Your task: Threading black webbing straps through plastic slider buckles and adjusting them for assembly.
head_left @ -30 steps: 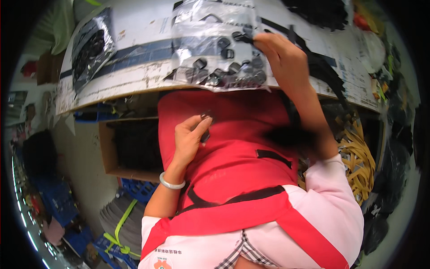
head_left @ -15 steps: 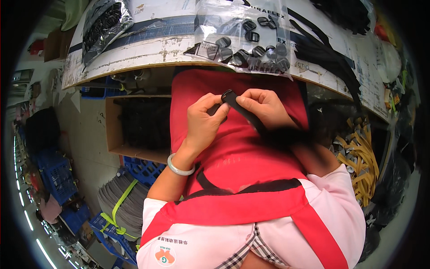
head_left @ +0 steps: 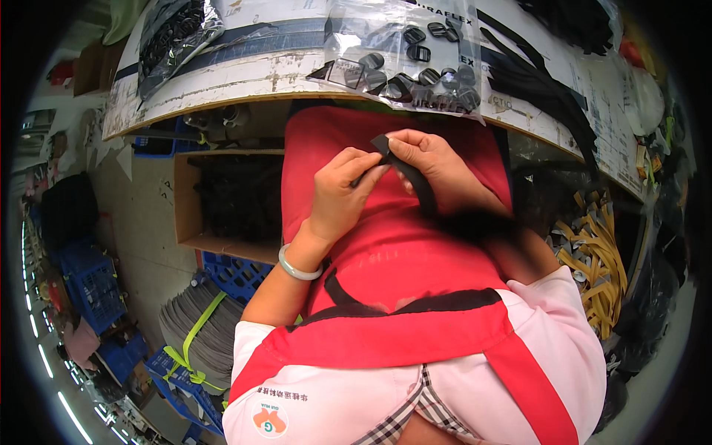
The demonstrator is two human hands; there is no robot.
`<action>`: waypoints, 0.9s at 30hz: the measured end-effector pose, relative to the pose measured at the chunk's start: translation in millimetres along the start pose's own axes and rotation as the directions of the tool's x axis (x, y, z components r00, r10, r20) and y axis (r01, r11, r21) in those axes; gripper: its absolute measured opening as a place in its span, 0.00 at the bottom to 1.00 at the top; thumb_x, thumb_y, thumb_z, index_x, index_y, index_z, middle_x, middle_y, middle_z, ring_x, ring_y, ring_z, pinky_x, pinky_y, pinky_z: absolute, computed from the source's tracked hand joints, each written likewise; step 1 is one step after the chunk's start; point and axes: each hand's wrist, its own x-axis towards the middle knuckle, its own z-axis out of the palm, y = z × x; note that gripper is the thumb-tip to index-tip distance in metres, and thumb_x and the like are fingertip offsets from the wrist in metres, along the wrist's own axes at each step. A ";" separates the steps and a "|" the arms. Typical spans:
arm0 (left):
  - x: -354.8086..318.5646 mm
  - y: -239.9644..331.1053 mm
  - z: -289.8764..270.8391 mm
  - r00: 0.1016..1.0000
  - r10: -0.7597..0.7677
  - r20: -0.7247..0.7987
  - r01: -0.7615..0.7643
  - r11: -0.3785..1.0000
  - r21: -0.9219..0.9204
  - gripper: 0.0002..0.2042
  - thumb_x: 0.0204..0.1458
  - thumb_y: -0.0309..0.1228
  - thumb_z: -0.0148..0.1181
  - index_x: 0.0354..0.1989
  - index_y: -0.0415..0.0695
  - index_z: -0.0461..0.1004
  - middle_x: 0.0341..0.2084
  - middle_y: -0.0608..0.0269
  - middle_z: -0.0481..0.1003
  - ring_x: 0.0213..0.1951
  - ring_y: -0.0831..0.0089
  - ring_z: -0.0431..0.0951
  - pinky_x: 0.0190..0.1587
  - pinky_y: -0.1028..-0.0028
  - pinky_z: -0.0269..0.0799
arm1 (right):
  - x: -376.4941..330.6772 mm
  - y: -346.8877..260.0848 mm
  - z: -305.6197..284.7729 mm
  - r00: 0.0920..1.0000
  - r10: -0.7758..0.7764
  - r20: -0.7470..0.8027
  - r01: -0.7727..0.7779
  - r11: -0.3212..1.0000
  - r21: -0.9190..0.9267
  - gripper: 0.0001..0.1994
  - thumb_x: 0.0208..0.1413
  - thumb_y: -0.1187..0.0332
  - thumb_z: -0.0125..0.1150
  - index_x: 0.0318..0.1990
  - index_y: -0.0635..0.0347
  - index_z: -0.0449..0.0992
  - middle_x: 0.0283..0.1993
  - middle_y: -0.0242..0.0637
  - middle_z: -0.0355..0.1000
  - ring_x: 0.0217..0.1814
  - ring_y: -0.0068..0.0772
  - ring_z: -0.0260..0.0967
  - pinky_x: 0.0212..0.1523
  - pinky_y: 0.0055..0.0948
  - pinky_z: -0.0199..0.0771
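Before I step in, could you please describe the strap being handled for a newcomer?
Find the red apron facing the white table. Over it, the left hand and right hand meet at a black strap. Unlike the straps lying on the table, it is held.

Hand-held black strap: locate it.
In the head view, the strap is above and right of centre, in the right hand, against the left hand, over the red apron.

A scuffed white tabletop [head_left: 259, 80] with a dark blue stripe crosses the upper part of the view. At the left there is a pale grey floor [head_left: 137, 219], and beyond it a blue plastic crate [head_left: 95, 285]. Bright white light strips [head_left: 73, 415] shine along the lower left rim.
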 end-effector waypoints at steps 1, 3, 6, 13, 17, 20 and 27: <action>-1.8 0.6 -1.4 1.000 -0.001 -0.002 0.001 1.000 -0.001 0.07 0.50 0.21 0.63 0.37 0.36 0.78 0.25 0.60 0.75 0.23 0.74 0.72 0.24 0.77 0.65 | -0.7 0.5 0.3 1.000 0.002 0.000 -0.002 1.000 -0.002 0.13 0.60 0.63 0.59 0.47 0.61 0.73 0.26 0.29 0.71 0.21 0.15 0.66 0.20 0.16 0.67; -0.6 8.8 -6.7 0.720 -0.671 0.178 0.644 0.550 -0.532 0.08 0.53 0.25 0.62 0.40 0.36 0.78 0.26 0.64 0.76 0.21 0.79 0.72 0.22 0.80 0.64 | -2.3 1.8 0.6 0.996 -0.093 -0.015 0.092 0.994 -0.065 0.10 0.59 0.65 0.60 0.42 0.61 0.76 0.30 0.29 0.71 0.28 0.16 0.68 0.28 0.17 0.70; -4.2 -5.5 -3.6 0.621 -0.699 0.355 0.672 0.242 -0.700 0.10 0.56 0.29 0.61 0.43 0.37 0.78 0.26 0.66 0.77 0.20 0.84 0.70 0.20 0.83 0.62 | 14.3 25.1 -0.7 0.848 -0.524 0.072 0.511 0.776 -0.370 0.06 0.56 0.72 0.62 0.40 0.62 0.78 0.37 0.31 0.70 0.36 0.20 0.69 0.34 0.19 0.70; 1.3 5.0 -7.0 0.723 -0.666 0.185 0.596 0.466 -0.654 0.10 0.54 0.29 0.63 0.41 0.36 0.79 0.22 0.69 0.75 0.18 0.86 0.68 0.19 0.84 0.61 | -30.7 -7.4 27.0 0.633 -0.740 0.227 0.663 0.368 -0.652 0.03 0.52 0.80 0.62 0.35 0.64 0.77 0.32 0.32 0.69 0.31 0.23 0.68 0.29 0.23 0.67; -2.4 9.6 -5.5 0.774 -0.621 0.119 0.565 0.595 -0.572 0.09 0.53 0.27 0.64 0.40 0.36 0.79 0.20 0.72 0.74 0.19 0.87 0.67 0.20 0.85 0.60 | -20.2 -2.6 9.5 0.949 -0.312 -0.042 0.220 0.750 -0.623 0.05 0.56 0.72 0.62 0.32 0.64 0.76 0.23 0.27 0.68 0.24 0.16 0.63 0.23 0.20 0.62; -5.5 9.0 -5.3 0.798 -0.594 0.103 0.544 0.636 -0.548 0.08 0.53 0.25 0.63 0.40 0.36 0.79 0.22 0.72 0.74 0.22 0.87 0.68 0.22 0.85 0.60 | -18.2 2.3 5.9 0.981 -0.187 -0.054 0.107 0.748 -0.655 0.11 0.57 0.66 0.62 0.28 0.64 0.76 0.19 0.23 0.66 0.21 0.11 0.59 0.20 0.18 0.56; -7.1 3.0 -11.3 0.915 -0.401 0.044 0.377 0.814 -0.442 0.06 0.54 0.22 0.61 0.39 0.36 0.80 0.27 0.71 0.73 0.25 0.87 0.67 0.25 0.84 0.60 | -3.0 13.7 4.8 0.980 -0.160 -0.119 0.130 0.965 -0.227 0.10 0.60 0.62 0.60 0.34 0.60 0.73 0.22 0.25 0.68 0.18 0.12 0.61 0.17 0.15 0.59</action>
